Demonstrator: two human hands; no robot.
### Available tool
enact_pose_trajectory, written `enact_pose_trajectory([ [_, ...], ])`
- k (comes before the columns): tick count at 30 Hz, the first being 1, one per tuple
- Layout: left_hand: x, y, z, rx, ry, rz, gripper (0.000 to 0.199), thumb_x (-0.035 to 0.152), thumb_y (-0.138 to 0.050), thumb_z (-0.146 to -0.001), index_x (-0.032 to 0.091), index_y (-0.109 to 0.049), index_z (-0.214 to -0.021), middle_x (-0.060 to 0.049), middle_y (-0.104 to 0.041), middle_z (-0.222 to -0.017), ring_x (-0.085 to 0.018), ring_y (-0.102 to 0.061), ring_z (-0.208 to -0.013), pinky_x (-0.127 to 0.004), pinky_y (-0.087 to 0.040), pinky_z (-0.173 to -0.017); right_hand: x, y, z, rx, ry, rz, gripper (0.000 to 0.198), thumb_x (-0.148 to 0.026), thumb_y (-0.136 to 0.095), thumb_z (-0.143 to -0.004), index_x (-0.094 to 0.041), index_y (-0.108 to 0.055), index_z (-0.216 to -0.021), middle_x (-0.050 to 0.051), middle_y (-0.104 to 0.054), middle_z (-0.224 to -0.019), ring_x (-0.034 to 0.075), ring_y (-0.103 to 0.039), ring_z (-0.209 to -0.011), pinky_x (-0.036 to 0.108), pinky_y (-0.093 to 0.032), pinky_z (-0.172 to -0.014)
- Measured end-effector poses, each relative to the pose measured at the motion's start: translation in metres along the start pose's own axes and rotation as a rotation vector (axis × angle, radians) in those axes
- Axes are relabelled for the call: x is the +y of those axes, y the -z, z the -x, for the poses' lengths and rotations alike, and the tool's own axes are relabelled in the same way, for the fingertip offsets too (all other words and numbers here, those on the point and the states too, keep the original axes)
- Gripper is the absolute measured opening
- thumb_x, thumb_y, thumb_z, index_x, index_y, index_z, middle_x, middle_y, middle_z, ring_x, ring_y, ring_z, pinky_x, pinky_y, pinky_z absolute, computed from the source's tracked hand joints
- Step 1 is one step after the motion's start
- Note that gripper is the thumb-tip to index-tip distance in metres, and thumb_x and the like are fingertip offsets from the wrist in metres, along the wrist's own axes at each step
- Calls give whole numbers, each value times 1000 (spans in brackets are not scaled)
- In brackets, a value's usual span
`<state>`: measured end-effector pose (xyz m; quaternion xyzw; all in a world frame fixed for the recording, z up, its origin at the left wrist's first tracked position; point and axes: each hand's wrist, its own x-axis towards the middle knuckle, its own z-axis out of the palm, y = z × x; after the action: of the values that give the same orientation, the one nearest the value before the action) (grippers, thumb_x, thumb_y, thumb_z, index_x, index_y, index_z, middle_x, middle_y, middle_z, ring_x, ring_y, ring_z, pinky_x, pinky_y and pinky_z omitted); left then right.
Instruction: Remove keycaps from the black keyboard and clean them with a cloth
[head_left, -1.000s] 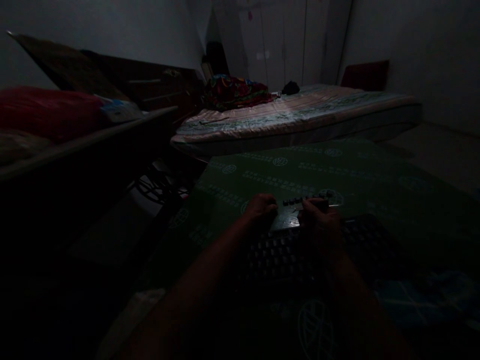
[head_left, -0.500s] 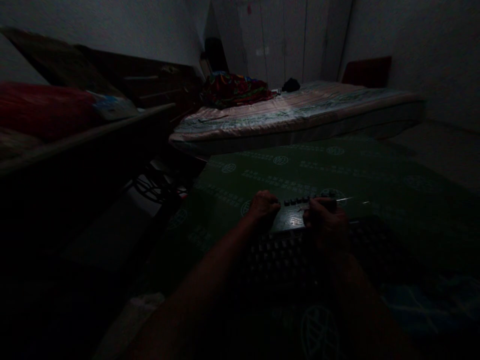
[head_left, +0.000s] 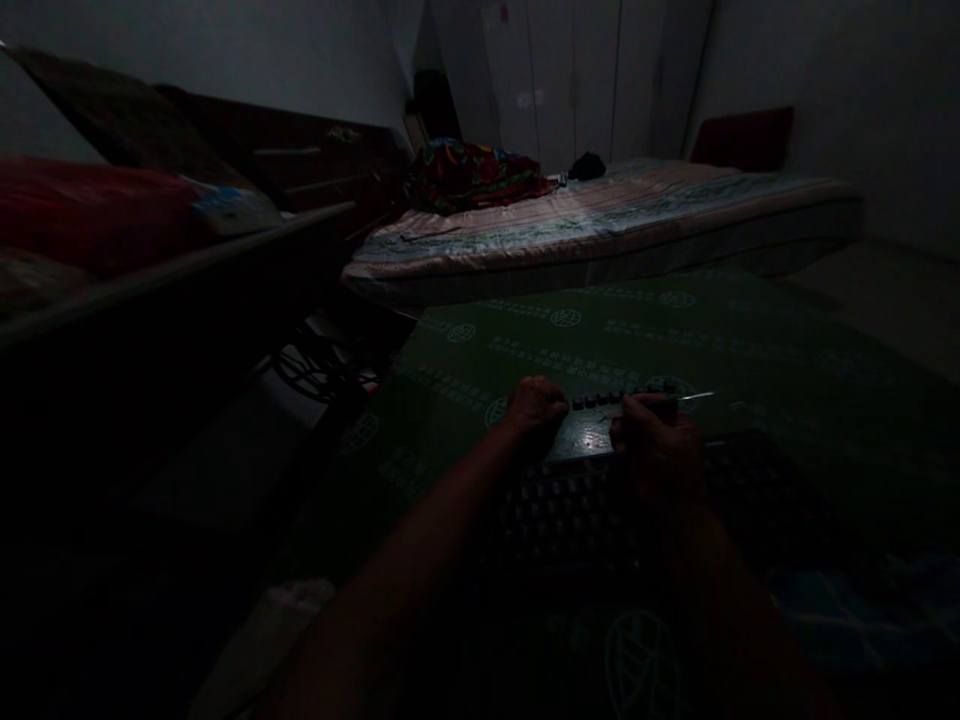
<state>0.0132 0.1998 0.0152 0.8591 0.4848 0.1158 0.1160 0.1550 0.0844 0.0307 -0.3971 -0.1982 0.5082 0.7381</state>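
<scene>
A black keyboard (head_left: 570, 510) lies on the green table, with a row of small dark keycaps (head_left: 592, 402) just beyond its far edge. At the left end of that row, my left hand (head_left: 537, 408) rests with its fingers curled; whatever is in them is hidden. My right hand (head_left: 660, 445) is closed over the keyboard's far edge. From its fist a thin shiny metal shaft (head_left: 697, 397) sticks out to the right, part of a slim dark-handled tool whose kind I cannot make out in the dim light.
The green table (head_left: 480, 365) bears printed white globes and lettering. Beyond it stands a bed with a striped mattress (head_left: 600, 235) and a bundled red blanket (head_left: 480, 175). A dark ledge (head_left: 225, 250) runs along the left. Blue checked cloth (head_left: 862, 610) lies at lower right.
The whole view has shifted slightly. Both hands stay in nearly the same place over the keyboard and keycaps, and the right hand keeps hold of the slim tool.
</scene>
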Motion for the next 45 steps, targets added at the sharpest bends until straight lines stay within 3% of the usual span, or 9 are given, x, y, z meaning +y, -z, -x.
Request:
enact_pose_trajectory([
  [34, 2, 6, 1, -24, 19, -51, 23, 31, -57, -69, 16, -70, -81, -4, -63, -84, -18, -56, -79, -26, -41, -68, 5, 2, -1, -11, 5, 102, 28, -32, -78, -55, -17, -59, -70, -4, -58, -48, 10, -51, -39, 19, -38, -37],
  [38, -7, 21, 23, -52, 55, 51, 26, 30, -53, -73, 16, -69, -88, -2, -65, -86, -17, -58, -83, -26, -44, -71, 7, 1, 2, -87, 53, 290, 27, -35, -78, -56, -17, -61, -67, -2, -59, -49, 11, -52, -42, 20, -39, -39],
  [41, -12, 34, 56, -102, 86, 244, 26, 31, -55, -73, 15, -68, -89, 0, -67, -84, -16, -60, -81, -24, -46, -71, 11, -1, 6, -196, 102, 490, 25, -36, -76, -58, -17, -64, -67, 0, -63, -54, 13, -57, -48, 22, -43, -44],
  [45, -4, 45, 100, -130, 146, 308, 28, 33, -54, -75, 15, -68, -91, -2, -69, -87, -17, -62, -83, -26, -48, -73, 21, -2, 11, -336, 136, 653, 23, -37, -73, -59, -18, -64, -66, 2, -66, -60, 16, -61, -55, 25, -46, -50],
])
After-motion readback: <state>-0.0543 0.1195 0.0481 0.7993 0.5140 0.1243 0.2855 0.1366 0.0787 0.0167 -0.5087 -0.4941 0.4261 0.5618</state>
